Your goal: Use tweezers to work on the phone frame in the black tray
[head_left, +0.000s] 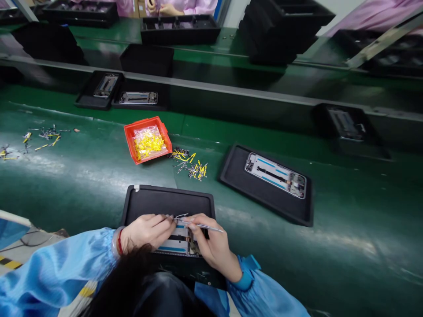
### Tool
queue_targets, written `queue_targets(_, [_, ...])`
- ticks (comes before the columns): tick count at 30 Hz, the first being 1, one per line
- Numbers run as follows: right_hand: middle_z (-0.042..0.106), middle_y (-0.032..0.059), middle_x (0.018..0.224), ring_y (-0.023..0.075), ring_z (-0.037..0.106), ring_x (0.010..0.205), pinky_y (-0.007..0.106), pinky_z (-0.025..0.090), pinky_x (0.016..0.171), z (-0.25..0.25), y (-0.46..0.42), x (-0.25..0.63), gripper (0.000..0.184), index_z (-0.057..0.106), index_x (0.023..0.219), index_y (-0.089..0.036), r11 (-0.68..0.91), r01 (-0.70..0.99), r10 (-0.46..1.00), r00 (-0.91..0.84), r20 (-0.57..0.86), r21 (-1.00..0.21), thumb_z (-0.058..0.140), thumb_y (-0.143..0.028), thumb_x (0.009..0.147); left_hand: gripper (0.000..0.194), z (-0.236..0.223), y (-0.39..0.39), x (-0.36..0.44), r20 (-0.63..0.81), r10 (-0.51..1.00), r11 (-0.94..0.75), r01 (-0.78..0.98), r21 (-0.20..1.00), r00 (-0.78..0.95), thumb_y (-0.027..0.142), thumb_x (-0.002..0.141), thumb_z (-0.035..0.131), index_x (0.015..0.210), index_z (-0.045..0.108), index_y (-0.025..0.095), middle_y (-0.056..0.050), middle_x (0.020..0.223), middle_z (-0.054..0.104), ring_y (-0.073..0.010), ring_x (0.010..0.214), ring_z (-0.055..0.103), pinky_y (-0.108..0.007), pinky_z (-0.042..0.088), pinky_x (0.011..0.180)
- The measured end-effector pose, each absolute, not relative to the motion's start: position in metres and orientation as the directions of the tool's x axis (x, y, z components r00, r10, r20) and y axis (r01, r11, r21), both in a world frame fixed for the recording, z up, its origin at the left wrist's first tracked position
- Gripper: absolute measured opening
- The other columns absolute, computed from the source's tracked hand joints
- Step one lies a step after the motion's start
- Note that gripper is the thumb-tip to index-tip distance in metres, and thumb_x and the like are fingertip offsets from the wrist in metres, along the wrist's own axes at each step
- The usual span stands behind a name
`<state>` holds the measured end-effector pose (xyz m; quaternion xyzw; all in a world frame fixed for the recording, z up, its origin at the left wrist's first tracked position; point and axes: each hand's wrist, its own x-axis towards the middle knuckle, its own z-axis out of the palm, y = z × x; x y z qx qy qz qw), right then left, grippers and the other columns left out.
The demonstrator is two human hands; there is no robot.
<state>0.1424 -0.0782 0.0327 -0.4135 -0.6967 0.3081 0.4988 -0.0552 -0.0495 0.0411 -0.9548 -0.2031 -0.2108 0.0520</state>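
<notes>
While the left hand [148, 231] is pressing down on the phone frame [180, 244] in the near black tray [165, 200], the right hand [211, 246] is pinching tweezers [206, 226] over it; orange bin [147, 139] sitting farther back.

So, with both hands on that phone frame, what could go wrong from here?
1. The thin metal tweezers in the right hand could slip and scratch the silver phone frame.
2. The left hand pinches a tiny part that might drop.
3. The black tray sits near the green bench edge.
</notes>
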Motion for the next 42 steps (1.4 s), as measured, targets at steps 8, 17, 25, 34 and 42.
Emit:
queue_targets(8, [0.069,0.0057,0.082,0.0186,0.068,0.073,0.028,0.057,0.065,0.031,-0.079,0.142,0.012,0.056,0.100,-0.023,0.449,0.265,0.892,-0.191,0.410,-0.853,0.044,-0.023,0.099,0.037,0.043,-0.050,-0.056,0.385,0.381,-0.912,0.410,0.007,0.841,0.007,0.099,0.025,0.097,0.061,0.009,-0.005,0.082,0.069,-0.0114,0.072,0.064,-0.020,0.052,0.059])
queue_targets(17, [0.069,0.0059,0.081,0.0184,0.067,0.072,0.028,0.056,0.064,0.030,-0.077,0.141,0.012,0.055,0.100,-0.022,0.463,0.270,0.885,-0.184,0.427,-0.844,0.043,-0.024,0.100,0.040,0.047,-0.047,-0.054,0.363,0.385,-0.908,0.418,-0.015,0.849,0.006,0.099,0.021,0.094,0.061,0.008,-0.005,0.077,0.067,-0.0108,0.062,0.060,-0.021,0.047,0.050])
queue_targets(25, [0.069,0.0057,0.082,0.0180,0.068,0.073,0.028,0.058,0.064,0.034,-0.076,0.141,0.012,0.054,0.100,-0.022,0.476,0.293,0.879,-0.186,0.439,-0.829,0.042,-0.024,0.100,0.039,0.045,-0.046,-0.054,0.386,0.379,-0.909,0.416,-0.014,0.841,0.006,0.099,0.023,0.092,0.061,0.008,-0.004,0.075,0.064,-0.0109,0.062,0.058,-0.021,0.046,0.051])
queue_targets(34, [0.069,0.0067,0.082,0.0200,0.067,0.073,0.031,0.057,0.062,0.030,-0.074,0.142,0.015,0.055,0.104,-0.023,0.535,0.304,0.842,-0.265,0.469,-0.788,0.042,-0.020,0.099,0.031,0.039,-0.049,-0.054,0.338,0.396,-0.907,0.420,0.001,0.854,0.009,0.099,0.029,0.091,0.060,0.010,-0.004,0.075,0.061,-0.0123,0.062,0.055,-0.022,0.044,0.051])
queue_targets(42, [0.068,0.0067,0.081,0.0197,0.066,0.072,0.030,0.057,0.062,0.033,-0.073,0.142,0.015,0.057,0.101,-0.023,0.584,0.323,0.810,-0.289,0.510,-0.744,0.042,-0.021,0.099,0.030,0.033,-0.050,-0.053,0.370,0.470,-0.876,0.473,0.088,0.801,0.009,0.097,0.029,0.091,0.058,0.011,-0.004,0.075,0.061,-0.0137,0.061,0.054,-0.024,0.045,0.052])
